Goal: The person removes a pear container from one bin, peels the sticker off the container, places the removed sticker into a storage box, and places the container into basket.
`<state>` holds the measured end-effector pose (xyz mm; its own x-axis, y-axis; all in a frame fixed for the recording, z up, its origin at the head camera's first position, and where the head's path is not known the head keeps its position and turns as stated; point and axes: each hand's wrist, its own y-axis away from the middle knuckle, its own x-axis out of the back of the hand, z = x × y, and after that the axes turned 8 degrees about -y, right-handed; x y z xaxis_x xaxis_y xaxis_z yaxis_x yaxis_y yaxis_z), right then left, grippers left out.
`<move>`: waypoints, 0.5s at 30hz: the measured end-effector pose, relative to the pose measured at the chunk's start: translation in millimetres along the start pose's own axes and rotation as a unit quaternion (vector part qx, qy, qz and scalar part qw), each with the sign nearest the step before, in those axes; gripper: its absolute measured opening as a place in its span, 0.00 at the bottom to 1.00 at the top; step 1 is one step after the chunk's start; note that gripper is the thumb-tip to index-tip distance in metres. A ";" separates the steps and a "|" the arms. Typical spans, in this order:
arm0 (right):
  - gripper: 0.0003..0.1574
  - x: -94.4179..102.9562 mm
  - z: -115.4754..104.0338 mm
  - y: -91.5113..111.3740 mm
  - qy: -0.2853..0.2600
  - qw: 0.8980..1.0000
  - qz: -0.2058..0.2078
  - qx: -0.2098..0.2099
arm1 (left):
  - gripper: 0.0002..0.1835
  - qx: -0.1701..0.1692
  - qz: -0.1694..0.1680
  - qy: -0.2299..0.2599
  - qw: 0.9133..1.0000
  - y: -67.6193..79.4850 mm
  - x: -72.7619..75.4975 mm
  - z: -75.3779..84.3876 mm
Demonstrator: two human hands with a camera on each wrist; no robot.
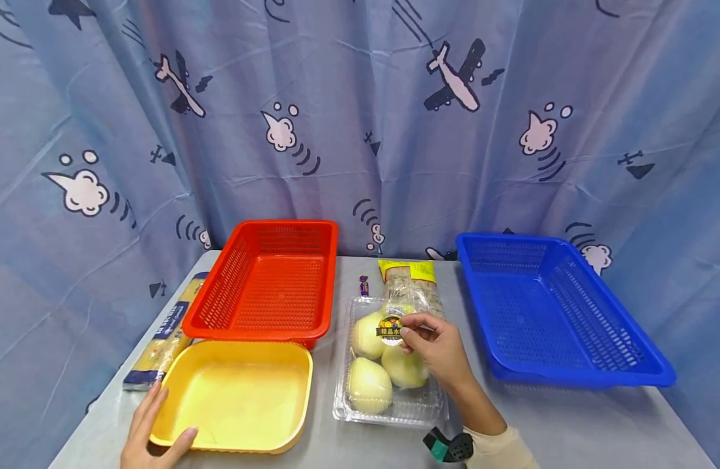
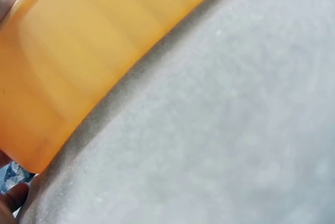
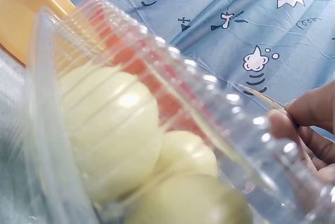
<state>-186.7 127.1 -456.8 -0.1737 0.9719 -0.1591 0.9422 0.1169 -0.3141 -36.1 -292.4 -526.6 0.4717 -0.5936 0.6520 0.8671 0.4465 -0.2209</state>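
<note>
A clear plastic fruit box (image 1: pixel 389 417) stands mid-table with several pale yellow-green fruits (image 1: pixel 369 385) inside. My right hand (image 1: pixel 432 342) is over its lid. Between thumb and index finger it pinches the edge of a round label (image 1: pixel 390 330) with a black band; in the right wrist view the label (image 3: pixel 259 96) stands up edge-on above the lid. At the front left, my left hand (image 1: pixel 151 430) rests at the corner of a yellow basin (image 1: pixel 236 397), fingers straight and spread along the outside, thumb at the front rim. Part of that hand is out of frame.
Behind the yellow basin sits a red basket (image 1: pixel 277 293), and a blue basket (image 1: pixel 547 319) stands on the right. A long yellow-and-blue packet (image 1: pixel 169 332) lies at the left edge. Beyond the fruit box are a clear-and-yellow bag (image 1: pixel 412 280) and a small purple-wrapped sweet (image 1: pixel 364 285).
</note>
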 end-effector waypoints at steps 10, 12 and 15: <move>0.10 -1.2 -4.3 1.6 -0.010 1.000 0.003 -0.019 | 0.46 0.009 -0.016 0.004 1.000 2.6 3.6 -0.4; 0.10 -1.5 -6.3 1.3 -0.011 1.000 0.003 -0.023 | 0.47 0.014 -0.026 0.011 0.999 1.5 5.3 0.5; 0.11 -3.0 -9.8 1.5 -0.015 0.999 0.002 -0.030 | 0.48 0.027 -0.040 0.016 0.999 0.5 7.0 1.3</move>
<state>-181.9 126.4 -447.6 -0.1776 0.9659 -0.1886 0.9581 0.1260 -0.2571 -32.6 -295.5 -521.2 0.4064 -0.6496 0.6425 0.8928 0.4318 -0.1282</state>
